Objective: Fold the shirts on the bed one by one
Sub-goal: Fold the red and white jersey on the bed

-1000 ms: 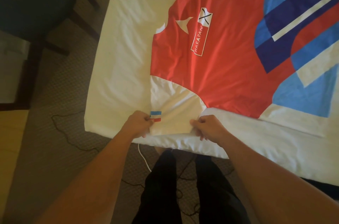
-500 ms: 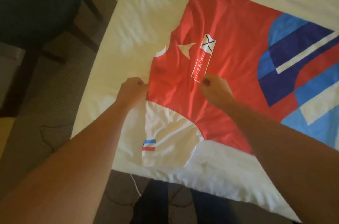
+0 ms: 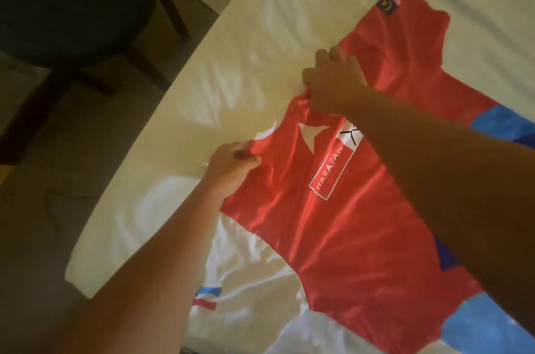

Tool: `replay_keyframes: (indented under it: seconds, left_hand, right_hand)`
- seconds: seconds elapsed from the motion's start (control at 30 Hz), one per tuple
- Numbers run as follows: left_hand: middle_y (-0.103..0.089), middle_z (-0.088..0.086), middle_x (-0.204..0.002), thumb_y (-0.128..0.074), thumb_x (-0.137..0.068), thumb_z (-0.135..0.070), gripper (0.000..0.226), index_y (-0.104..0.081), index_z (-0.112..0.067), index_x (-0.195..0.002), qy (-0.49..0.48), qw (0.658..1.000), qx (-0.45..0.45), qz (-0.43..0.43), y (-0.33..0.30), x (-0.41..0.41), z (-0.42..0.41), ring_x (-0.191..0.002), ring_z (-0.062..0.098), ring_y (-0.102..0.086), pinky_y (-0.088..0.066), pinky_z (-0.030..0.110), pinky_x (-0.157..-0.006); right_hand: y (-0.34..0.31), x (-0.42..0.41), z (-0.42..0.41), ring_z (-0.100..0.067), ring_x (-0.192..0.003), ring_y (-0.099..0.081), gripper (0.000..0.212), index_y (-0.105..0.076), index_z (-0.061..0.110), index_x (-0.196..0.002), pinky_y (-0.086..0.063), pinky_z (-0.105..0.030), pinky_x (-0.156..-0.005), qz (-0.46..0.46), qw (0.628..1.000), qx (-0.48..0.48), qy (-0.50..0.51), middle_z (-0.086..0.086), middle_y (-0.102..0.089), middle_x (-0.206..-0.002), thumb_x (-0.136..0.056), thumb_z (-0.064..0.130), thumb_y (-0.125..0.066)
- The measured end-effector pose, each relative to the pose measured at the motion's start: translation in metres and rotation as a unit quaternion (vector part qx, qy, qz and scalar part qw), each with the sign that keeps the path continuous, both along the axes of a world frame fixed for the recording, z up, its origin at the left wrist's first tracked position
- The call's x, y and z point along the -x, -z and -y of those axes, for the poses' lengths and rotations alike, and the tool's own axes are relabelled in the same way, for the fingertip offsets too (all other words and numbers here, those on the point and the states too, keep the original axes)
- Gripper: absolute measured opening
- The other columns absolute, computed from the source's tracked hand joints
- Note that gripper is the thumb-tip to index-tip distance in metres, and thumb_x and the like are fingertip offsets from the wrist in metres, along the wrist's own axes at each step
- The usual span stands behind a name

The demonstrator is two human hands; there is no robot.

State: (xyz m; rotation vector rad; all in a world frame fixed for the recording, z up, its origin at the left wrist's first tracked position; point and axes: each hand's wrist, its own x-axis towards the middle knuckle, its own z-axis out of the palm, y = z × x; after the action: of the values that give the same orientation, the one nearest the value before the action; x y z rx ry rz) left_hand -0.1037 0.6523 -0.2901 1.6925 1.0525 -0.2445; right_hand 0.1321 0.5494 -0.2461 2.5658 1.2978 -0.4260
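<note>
A red shirt [image 3: 333, 237] with a white "HARAPAN" label, blue patches and one white sleeve lies spread face up on the white bed [image 3: 246, 49]. My left hand [image 3: 231, 171] grips the red fabric at the near shoulder beside the neckline. My right hand [image 3: 333, 84] pinches the collar edge at the far shoulder, just below the red sleeve that carries a small flag patch [image 3: 389, 3]. The white sleeve [image 3: 240, 290] with a blue and red stripe mark lies near the bed's front edge. My right forearm covers part of the shirt's body.
A dark chair [image 3: 72, 6] with wooden legs stands on the carpet at the upper left, close to the bed's left edge. A thin cable [image 3: 52, 209] lies on the floor. Bare white sheet lies left of and beyond the shirt.
Both hands left the white sleeve's hem and moved up the shirt to the neckline. They now hold the shoulders on either side of the collar; the view has shifted forward.
</note>
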Motion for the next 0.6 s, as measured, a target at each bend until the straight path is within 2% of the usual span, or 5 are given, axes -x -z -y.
replay_keyframes:
  seconds: [0.07, 0.13, 0.27, 0.4, 0.6]
  left_hand:
    - [-0.059, -0.002, -0.063, -0.08, -0.081, -0.019, 0.029, -0.061, -0.017, -0.06, -0.032, 0.999, 0.02, -0.001, -0.001, -0.002, -0.004, -0.064, 0.017, -0.054, -0.039, 0.031, -0.07]
    - [-0.062, 0.005, -0.071, -0.08, -0.069, -0.029, 0.018, -0.067, -0.022, -0.058, -0.1, 0.994, 0.049, 0.009, -0.003, -0.002, -0.008, -0.072, 0.019, -0.056, -0.041, 0.035, -0.073]
    - [-0.059, 0.013, -0.074, -0.076, -0.059, -0.029, 0.013, -0.065, -0.021, -0.056, -0.159, 0.982, 0.096, 0.018, -0.007, 0.001, -0.009, -0.071, 0.023, -0.052, -0.04, 0.038, -0.07]
    - [-0.062, 0.009, -0.074, -0.077, -0.061, -0.03, 0.01, -0.069, -0.025, -0.057, -0.162, 0.981, 0.105, 0.019, -0.006, 0.001, -0.008, -0.072, 0.022, -0.056, -0.044, 0.038, -0.072]
    - [-0.065, 0.012, -0.083, -0.077, -0.081, -0.017, 0.008, -0.071, -0.013, -0.078, -0.163, 0.978, 0.128, 0.039, 0.001, 0.008, -0.012, -0.077, 0.023, -0.059, -0.046, 0.035, -0.075]
  right_hand:
    - [-0.002, -0.008, -0.01, -0.036, -0.112, -0.06, 0.031, -0.065, 0.014, -0.112, -0.042, -0.043, -0.083, 0.003, 0.999, 0.024, -0.032, -0.011, -0.063, -0.115, -0.093, 0.037, -0.059]
    - [-0.006, -0.013, -0.013, -0.036, -0.101, -0.065, 0.02, -0.065, 0.014, -0.102, -0.043, -0.039, -0.075, -0.049, 0.997, -0.061, 0.024, -0.009, -0.067, -0.106, -0.087, 0.026, -0.06]
    - [-0.009, -0.018, -0.002, -0.029, -0.109, -0.051, 0.016, -0.058, 0.02, -0.093, -0.035, -0.042, -0.09, -0.127, 0.969, -0.186, 0.1, -0.001, -0.051, -0.103, -0.08, 0.029, -0.057]
    - [-0.009, -0.025, -0.009, -0.03, -0.121, -0.041, 0.033, -0.061, 0.02, -0.114, -0.031, -0.045, -0.097, -0.068, 0.969, -0.223, 0.078, -0.004, -0.052, -0.124, -0.085, 0.031, -0.052]
    - [0.006, -0.024, -0.042, -0.033, -0.119, -0.045, 0.032, -0.067, 0.025, -0.116, -0.028, -0.05, -0.1, -0.03, 0.999, 0.0, -0.018, -0.008, -0.054, -0.117, -0.091, 0.039, -0.053]
